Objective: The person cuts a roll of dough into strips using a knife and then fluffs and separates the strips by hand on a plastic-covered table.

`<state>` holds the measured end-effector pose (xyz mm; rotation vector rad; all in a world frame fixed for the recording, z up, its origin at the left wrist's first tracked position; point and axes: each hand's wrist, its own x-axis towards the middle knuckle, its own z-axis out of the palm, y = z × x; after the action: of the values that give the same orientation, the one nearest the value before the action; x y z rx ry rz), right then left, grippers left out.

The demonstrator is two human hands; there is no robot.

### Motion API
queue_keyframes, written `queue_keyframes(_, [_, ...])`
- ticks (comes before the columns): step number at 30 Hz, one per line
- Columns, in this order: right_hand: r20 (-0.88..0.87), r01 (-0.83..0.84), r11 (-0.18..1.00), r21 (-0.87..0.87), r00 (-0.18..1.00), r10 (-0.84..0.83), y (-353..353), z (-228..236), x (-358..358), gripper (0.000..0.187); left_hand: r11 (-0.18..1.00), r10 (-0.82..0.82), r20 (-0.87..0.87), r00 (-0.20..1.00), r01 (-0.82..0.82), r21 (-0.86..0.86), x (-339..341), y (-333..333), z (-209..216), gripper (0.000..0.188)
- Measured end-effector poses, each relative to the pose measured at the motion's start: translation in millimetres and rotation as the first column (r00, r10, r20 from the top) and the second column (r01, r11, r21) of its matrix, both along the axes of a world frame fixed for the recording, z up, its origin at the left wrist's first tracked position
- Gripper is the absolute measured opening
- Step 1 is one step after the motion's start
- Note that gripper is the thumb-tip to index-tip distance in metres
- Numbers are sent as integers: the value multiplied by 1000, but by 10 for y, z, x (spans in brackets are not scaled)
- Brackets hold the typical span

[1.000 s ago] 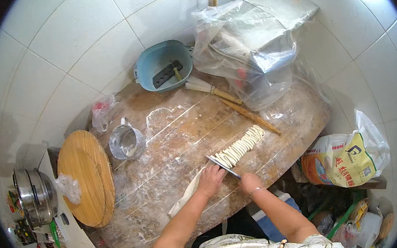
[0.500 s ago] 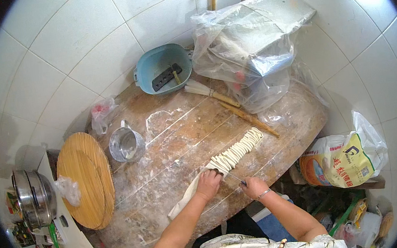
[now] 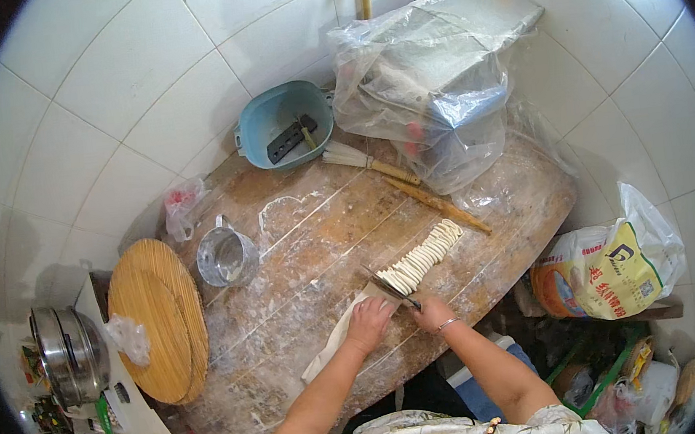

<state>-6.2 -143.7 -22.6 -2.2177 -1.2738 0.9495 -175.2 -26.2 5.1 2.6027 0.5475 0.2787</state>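
Observation:
A long folded strip of dough [image 3: 334, 350] lies slantwise on the floury wooden table. My left hand [image 3: 369, 321] holds it down, fingers bent over its upper end near the blade. In my right hand [image 3: 434, 314] is the handle of a knife [image 3: 393, 287], closed in the fingers. The blade stands across the dough, between the whole strip and a row of cut noodles [image 3: 424, 258]. These narrow pale noodles lie side by side, stretching away toward the upper right.
A metal cup [image 3: 227, 255] and round wooden boards [image 3: 151, 322] are at left. Behind stand a blue basin [image 3: 283, 122] and a plastic-covered metal box [image 3: 450, 62]. A brush [image 3: 371, 162] and wooden stick [image 3: 439, 204] lie beyond the noodles. A flour bag [image 3: 603, 271] stands right.
The knife blade has turned and now shows farther across the dough, against the cut noodles. My right hand has shifted slightly left and up; the whole view has moved a little.

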Motion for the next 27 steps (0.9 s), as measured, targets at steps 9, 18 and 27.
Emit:
queue_keyframes(9, [-28,-114,879,-462,993,114,-65,831,38,37,999,-23,-141,990,18,-35,0,34,52,29])
queue_keyframes(18, [-30,-29,976,-216,999,23,122,-4,-96,26,999,7,1,1000,-7,-35,-40,6,21,36])
queue_keyframes(27, [-24,-124,921,-370,992,124,-138,769,9,39,999,-7,-120,993,1,-47,-137,20,57,28])
